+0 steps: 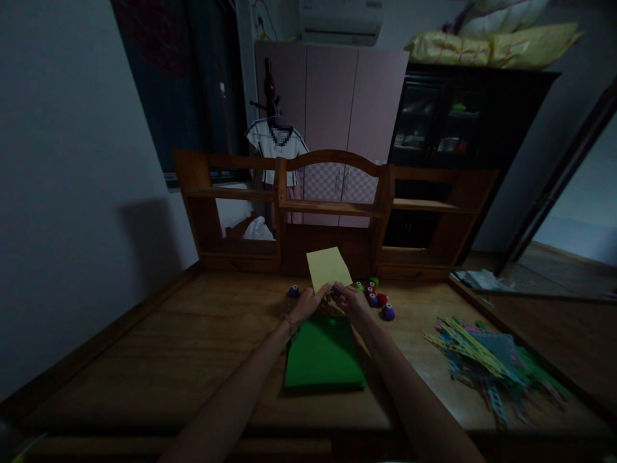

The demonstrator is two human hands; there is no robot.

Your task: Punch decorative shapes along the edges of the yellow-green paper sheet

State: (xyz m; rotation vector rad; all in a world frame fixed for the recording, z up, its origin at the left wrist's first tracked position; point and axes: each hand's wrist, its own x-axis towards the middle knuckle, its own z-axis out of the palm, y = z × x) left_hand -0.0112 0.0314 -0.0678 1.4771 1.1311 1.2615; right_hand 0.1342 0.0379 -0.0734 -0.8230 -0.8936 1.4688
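A sheet of pale yellow paper (328,265) stands tilted up over the desk, its lower edge pinched by my left hand (306,305). My right hand (355,302) is closed on a small purple figure (336,290) at the paper's lower edge; the fingers cover most of it. Below both hands lies a thick stack of green sheets (326,360), with something brown and crumpled (332,307) just behind it, partly hidden. A purple figure with a white eye (294,292) sits left of my left hand. Right of my right hand are several similar red, green and purple figures (372,297).
A tangled pile of coloured paper strips and cut-outs (491,360) lies on the right of the wooden desk (193,347). A low wooden shelf unit (332,207) rises along the desk's back edge. Behind it are a pink wardrobe (332,96) and a dark cabinet (463,116).
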